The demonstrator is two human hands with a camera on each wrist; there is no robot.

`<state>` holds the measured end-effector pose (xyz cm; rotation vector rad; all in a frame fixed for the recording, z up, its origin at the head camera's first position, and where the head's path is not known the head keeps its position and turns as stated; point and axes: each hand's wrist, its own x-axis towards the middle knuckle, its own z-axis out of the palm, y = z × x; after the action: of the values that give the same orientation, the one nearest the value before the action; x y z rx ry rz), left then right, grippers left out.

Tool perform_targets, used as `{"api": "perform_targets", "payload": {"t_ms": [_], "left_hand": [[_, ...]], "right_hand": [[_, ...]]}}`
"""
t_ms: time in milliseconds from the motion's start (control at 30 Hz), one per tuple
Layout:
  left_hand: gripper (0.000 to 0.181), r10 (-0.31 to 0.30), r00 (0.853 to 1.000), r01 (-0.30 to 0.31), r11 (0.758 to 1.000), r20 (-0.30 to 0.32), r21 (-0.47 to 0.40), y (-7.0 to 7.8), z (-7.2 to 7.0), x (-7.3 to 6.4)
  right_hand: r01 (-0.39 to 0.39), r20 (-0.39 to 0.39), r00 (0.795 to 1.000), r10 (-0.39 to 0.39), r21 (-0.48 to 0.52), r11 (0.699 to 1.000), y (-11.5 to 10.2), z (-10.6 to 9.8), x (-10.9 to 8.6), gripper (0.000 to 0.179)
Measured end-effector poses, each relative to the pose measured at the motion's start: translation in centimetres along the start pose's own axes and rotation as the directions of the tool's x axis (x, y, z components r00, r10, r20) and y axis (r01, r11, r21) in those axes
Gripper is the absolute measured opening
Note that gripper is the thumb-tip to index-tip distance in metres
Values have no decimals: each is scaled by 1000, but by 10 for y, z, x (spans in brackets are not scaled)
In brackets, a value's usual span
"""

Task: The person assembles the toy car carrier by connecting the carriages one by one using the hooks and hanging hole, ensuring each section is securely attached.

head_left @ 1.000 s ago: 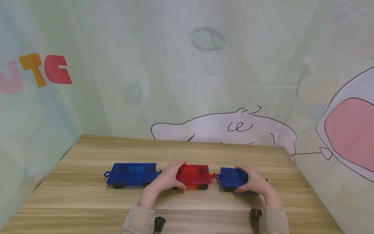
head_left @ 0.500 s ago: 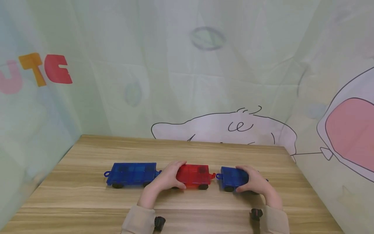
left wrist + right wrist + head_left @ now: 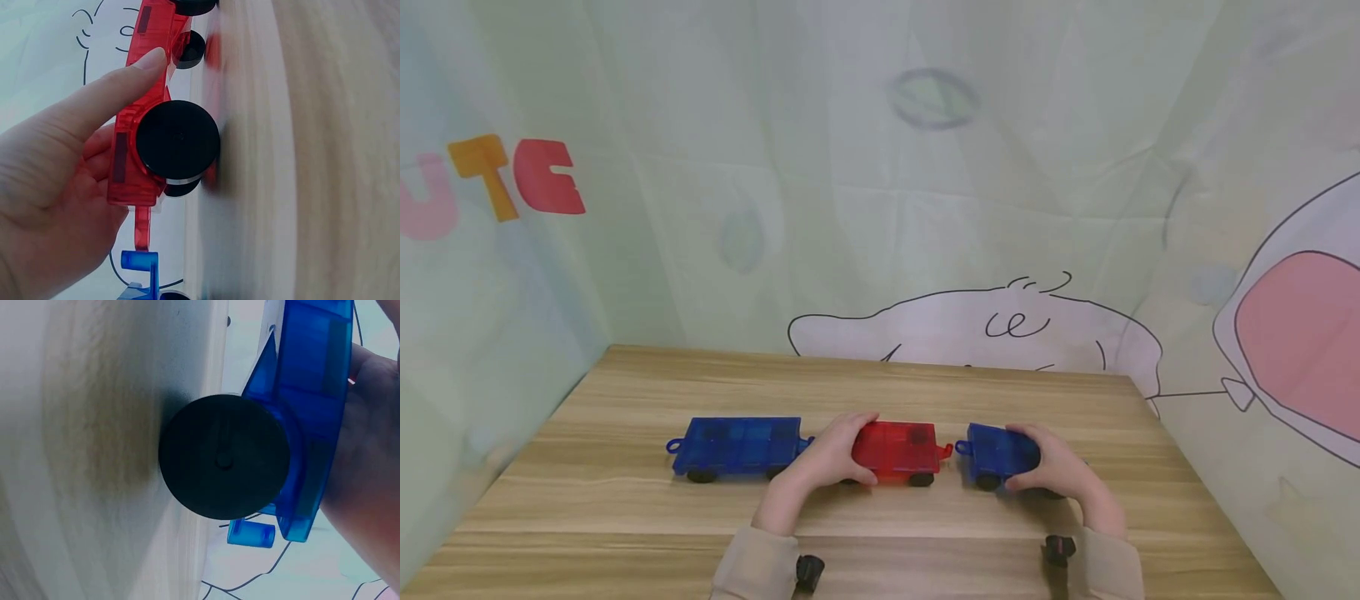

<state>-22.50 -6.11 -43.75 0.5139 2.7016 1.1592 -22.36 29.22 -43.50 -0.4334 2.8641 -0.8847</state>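
A translucent red plastic toy wagon [image 3: 898, 450] with black wheels stands on the wood-grain tabletop [image 3: 880, 542]. The person's left hand [image 3: 827, 454] grips its left end, hiding that end from the head camera; the left wrist view shows the thumb along the wagon's near side, the other fingers mostly hidden behind it. Left of the red wagon is a longer translucent blue plastic wagon [image 3: 737, 446], its right end partly covered by the same hand and nearly all cut off in the left wrist view. Right of the red wagon, the right hand [image 3: 1052, 458] holds a shorter translucent blue plastic wagon [image 3: 996, 452], covering much of its right part. The red wagon's hook [image 3: 947, 451] lies just beside this wagon's ring [image 3: 962, 447]; whether they touch is unclear.
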Motion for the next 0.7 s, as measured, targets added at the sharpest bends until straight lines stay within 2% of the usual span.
{"api": "perform_targets", "payload": {"t_ms": [700], "left_hand": [[84,2,1000,-2,1000,-2,0,1,-1,-1]], "right_hand": [[-22,20,1000,21,25,999,-9,-1,0,86]]}}
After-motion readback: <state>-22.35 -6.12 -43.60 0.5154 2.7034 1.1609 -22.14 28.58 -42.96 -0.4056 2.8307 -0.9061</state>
